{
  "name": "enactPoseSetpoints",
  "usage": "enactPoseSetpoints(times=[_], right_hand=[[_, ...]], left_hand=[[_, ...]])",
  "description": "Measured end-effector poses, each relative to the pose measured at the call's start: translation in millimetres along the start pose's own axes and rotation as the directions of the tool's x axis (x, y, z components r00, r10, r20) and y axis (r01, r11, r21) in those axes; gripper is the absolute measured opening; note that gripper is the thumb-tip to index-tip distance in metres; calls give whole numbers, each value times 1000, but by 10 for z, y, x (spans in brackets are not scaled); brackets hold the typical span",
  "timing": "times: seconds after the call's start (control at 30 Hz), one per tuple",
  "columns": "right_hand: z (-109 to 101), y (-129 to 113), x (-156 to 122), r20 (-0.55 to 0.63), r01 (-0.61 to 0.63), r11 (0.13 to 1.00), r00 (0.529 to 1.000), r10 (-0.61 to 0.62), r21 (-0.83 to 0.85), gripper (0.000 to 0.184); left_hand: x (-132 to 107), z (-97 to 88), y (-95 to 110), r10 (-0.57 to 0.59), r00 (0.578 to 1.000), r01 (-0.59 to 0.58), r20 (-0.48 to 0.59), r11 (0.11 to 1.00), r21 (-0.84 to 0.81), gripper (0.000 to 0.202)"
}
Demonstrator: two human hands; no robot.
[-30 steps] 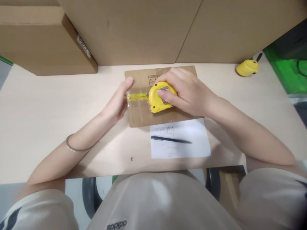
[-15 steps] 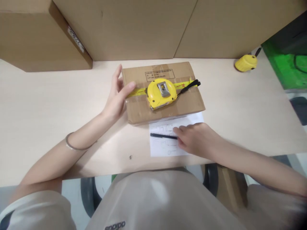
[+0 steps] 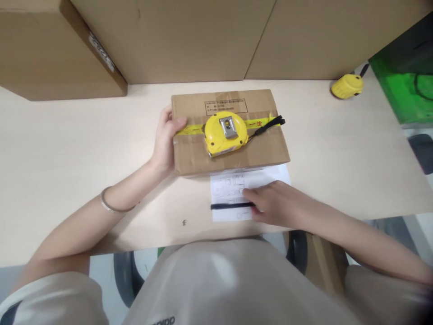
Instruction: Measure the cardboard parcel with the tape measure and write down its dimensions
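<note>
My left hand point(image 3: 166, 137) is closed on the left end of a small taped cardboard box point(image 3: 199, 160), its thumb on top. A yellow tape measure point(image 3: 226, 132) with a metal clip and black strap sits on the box. Yellow tape with printed marks runs across the lid on both sides of it. Below the box's front edge my right hand point(image 3: 275, 205) holds a black pen point(image 3: 232, 206) at its right end, over a white sheet of paper point(image 3: 233, 215) with sketched lines. The upper part of the sheet is hidden by the box.
A second yellow tape measure point(image 3: 347, 86) lies at the back right of the light table point(image 3: 345, 149). Large cardboard boxes point(image 3: 189, 40) line the back, and another box point(image 3: 57, 54) stands at the left. Something green point(image 3: 392, 99) is beyond the right edge.
My right hand and the pen have moved slightly towards me, down the paper. The fingers of my left hand have drawn in closer against the box, which has barely shifted.
</note>
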State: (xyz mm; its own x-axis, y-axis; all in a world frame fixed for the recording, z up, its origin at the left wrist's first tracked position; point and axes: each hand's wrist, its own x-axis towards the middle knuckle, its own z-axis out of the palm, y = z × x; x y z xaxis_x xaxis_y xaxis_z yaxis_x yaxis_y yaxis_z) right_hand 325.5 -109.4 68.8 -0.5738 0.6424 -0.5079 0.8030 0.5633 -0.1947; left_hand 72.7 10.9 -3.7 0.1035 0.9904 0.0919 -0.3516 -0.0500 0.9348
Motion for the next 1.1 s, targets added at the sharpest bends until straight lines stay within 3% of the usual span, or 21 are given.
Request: enactPoseSetpoints(times=[0.1, 0.23, 0.33, 0.4, 0.5, 0.57, 0.9, 1.1], right_hand=[[-89, 97, -98, -114, 102, 953, 991, -72, 285, 9], [-26, 112, -98, -300, 313, 709, 942, -149, 632, 18], [157, -12, 61, -253, 266, 534, 962, -100, 802, 14], [294, -112, 199, -207, 190, 486, 978, -20, 853, 17], [459, -206, 369, -296, 196, 501, 947, 128, 843, 18], [517, -216, 427, -341, 220, 512, 927, 155, 830, 13], [561, -111, 415, -399, 299, 615, 916, 29, 729, 12], [538, -110, 437, -408, 324, 626, 913, -10, 709, 13]], left_hand=[[-1, -3, 3, 14, 1000, -15, -24, 999, -43, 27], [-27, -16, -2, 30, 999, -30, 13, 1000, -1, 32], [-45, -25, -18, 30, 999, -31, 22, 999, 43, 39], [-46, -30, -31, 41, 999, -41, 11, 999, 27, 38], [-37, -39, -44, 55, 998, -55, 13, 998, 7, 37], [-32, -42, -44, 61, 998, -61, 13, 998, 7, 36], [-38, -2, -12, 60, 998, -60, 6, 998, -28, 38], [-23, -24, -23, 75, 996, -73, 50, 997, -34, 42]])
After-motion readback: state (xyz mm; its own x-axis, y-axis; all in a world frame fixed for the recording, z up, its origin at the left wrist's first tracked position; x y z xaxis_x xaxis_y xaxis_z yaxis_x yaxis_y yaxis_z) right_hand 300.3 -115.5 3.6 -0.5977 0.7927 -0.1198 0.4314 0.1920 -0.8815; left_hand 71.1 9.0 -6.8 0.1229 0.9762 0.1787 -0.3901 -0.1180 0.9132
